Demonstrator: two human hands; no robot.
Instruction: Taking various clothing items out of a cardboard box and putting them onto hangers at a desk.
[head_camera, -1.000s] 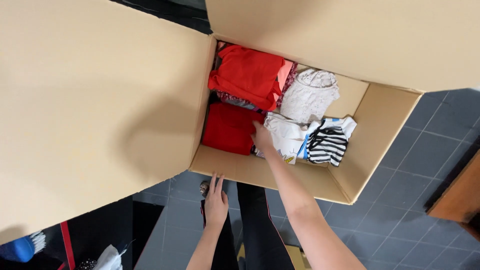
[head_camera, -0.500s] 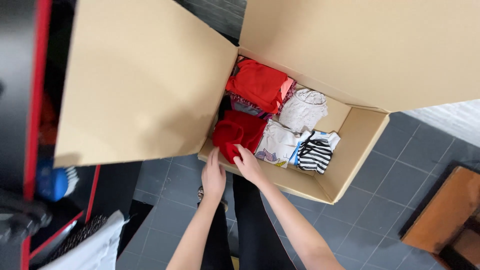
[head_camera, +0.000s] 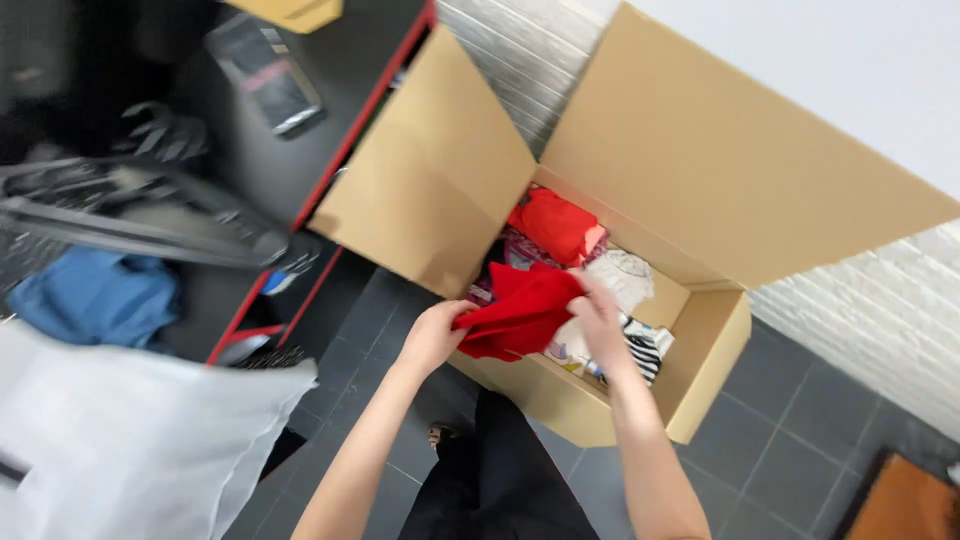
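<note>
Your left hand (head_camera: 432, 335) and right hand (head_camera: 597, 318) now pinch the red folded cloth garment (head_camera: 520, 312), lifted out above the open brown cardboard box (head_camera: 640, 400) at centre frame; a moment ago it lay inside.

Crumpled red garment (head_camera: 522, 312) lifted above open box (head_camera: 700, 350).

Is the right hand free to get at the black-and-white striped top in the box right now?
Probably not yet. The right hand grips the red garment together with the left hand, and hangs just above the striped top. The cardboard box is open, so nothing else blocks it.
</note>
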